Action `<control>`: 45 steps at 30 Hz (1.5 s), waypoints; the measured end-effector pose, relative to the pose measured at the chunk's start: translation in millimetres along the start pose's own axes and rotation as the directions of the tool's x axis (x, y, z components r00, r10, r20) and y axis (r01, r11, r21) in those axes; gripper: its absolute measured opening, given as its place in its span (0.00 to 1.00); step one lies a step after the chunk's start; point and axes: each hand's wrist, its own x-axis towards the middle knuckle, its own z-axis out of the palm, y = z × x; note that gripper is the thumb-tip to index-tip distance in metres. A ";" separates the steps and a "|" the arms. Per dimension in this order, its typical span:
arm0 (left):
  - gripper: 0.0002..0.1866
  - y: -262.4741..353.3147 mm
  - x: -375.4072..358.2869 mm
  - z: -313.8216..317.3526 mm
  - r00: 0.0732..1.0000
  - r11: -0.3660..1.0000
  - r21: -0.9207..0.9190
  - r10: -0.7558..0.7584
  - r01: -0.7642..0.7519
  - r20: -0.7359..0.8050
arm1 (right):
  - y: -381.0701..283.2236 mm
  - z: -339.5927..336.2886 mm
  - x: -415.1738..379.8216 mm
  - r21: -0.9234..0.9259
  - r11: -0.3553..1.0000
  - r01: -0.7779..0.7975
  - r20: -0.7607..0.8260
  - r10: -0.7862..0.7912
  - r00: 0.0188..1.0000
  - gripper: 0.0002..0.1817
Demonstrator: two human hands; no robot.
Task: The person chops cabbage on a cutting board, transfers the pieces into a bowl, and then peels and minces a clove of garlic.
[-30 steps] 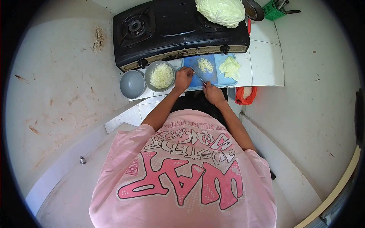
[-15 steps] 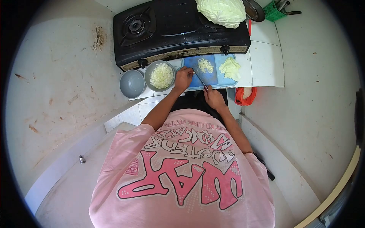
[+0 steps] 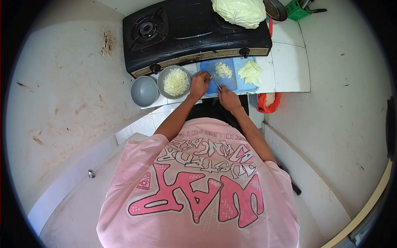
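Black stove [image 3: 194, 33] at counter [image 3: 289, 62] back, whole cabbage [image 3: 240, 12] on it. Our blue cutting board [image 3: 231, 78] in front, shredded pile [image 3: 223, 70] and leaf wedge [image 3: 250, 73] on it. Bowl of shreds [image 3: 175, 82] beside, empty bowl [image 3: 144, 91] further left. Step: we judge scraping or shredding cabbage. Right hand [image 3: 227, 99] clamped on knife [image 3: 214, 81]; left hand [image 3: 199, 84] curled at board edge, beside blade; whether it pinches anything we cannot tell. Next calls for keeping left fingers clear of edge.

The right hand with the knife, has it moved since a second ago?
Yes. The right hand moved up toward the blue cutting board, closer to the stove.
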 end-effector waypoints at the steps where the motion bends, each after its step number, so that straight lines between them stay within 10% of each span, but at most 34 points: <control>1: 0.06 0.0 0.6 0.3 1.000 1.000 -0.012 -0.005 0.005 0.005 | -0.4 -1.9 -2.4 -0.016 1.000 -0.015 0.016 0.015 1.000 0.20; 45: 0.04 -0.9 -0.2 -1.4 1.000 1.000 -0.013 0.021 -0.021 -0.010 | 8.5 -14.6 -29.5 0.077 0.996 -0.047 0.069 0.042 0.997 0.19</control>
